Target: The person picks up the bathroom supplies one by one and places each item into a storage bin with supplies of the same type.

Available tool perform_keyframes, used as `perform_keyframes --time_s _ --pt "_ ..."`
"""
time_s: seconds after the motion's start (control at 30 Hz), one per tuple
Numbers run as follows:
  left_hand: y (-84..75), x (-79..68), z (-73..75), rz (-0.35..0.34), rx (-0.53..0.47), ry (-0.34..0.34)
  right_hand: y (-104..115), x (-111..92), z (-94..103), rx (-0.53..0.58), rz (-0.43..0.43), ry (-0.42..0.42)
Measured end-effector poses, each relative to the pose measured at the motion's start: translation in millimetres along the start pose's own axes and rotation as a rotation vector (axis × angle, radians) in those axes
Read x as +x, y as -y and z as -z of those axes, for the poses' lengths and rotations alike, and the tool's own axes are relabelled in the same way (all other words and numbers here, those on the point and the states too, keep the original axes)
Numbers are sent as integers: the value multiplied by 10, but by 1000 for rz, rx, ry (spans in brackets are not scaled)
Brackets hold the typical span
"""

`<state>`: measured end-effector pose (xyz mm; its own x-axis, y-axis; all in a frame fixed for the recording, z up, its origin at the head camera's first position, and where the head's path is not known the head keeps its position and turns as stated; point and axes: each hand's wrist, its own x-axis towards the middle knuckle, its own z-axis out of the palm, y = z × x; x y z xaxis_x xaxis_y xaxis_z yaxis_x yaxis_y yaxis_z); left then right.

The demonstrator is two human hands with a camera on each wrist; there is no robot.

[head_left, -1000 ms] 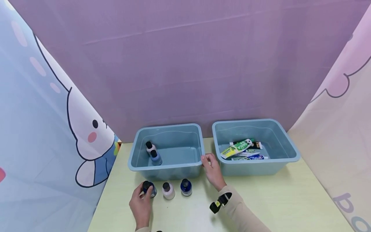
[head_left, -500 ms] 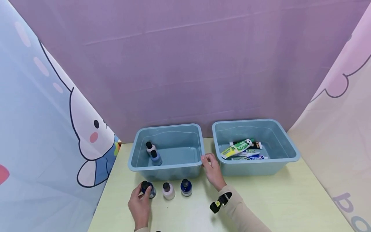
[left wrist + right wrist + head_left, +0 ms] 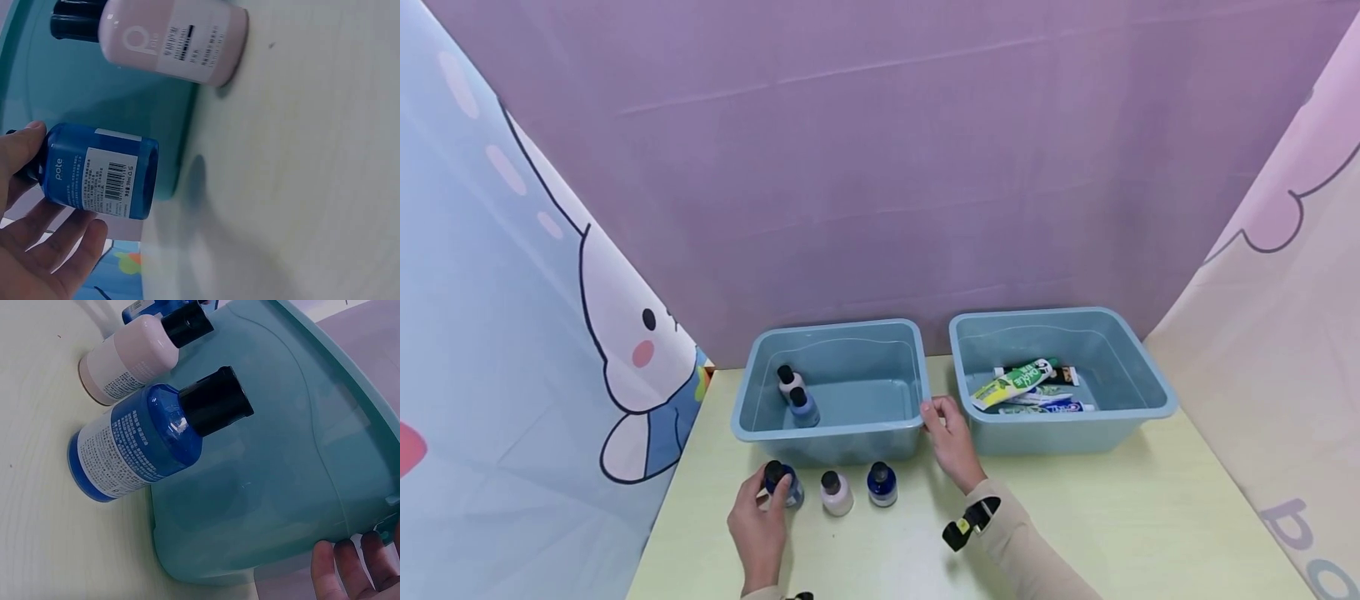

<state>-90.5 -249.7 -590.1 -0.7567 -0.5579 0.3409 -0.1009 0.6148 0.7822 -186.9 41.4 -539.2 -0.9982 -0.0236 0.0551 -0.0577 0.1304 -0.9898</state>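
Observation:
My left hand pinches a dark blue bottle near its black cap, in front of the left bin. In the left wrist view the blue bottle's label faces the camera, and its base stands apart from the shadow on the table. With the thumb over the rim, my right hand holds the left bin at its front right corner. Between the hands stand a pink bottle and another dark blue bottle, both upright and black-capped. Inside the left bin are a pale pink bottle and a lighter blue bottle.
To the right, a second blue-grey bin contains several toothpaste tubes. Both bins stand at the back of the pale table, against a purple cloth. Printed cloths hang on the left and right sides.
My left hand, with the dark blue bottle, has shifted slightly left and back toward the bin. The right hand keeps its place on the bin's corner.

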Motion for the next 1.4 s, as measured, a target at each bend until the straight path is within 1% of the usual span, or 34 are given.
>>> perform_keyframes --time_s 0.27,0.4,0.63,0.9,1.0,1.17,1.27,1.4 --pt "-93 29 58 -22 10 6 -2 1 -4 17 6 -6" --pt "-137 43 82 -17 7 12 -13 6 -11 22 19 -7" --pt "-216 68 130 5 -25 16 -30 20 -13 34 3 0" --pt "-322 124 192 -15 -30 3 -28 18 -8 36 8 0" --pt "-350 143 219 -7 -33 6 -23 12 -9 27 9 0" --pt "-384 167 247 15 -71 19 -26 19 -7 15 15 -1" --pt "-410 180 266 13 -96 19 -25 19 -3 11 17 -3" --pt "-450 199 302 8 -97 21 -19 8 0 13 12 2"
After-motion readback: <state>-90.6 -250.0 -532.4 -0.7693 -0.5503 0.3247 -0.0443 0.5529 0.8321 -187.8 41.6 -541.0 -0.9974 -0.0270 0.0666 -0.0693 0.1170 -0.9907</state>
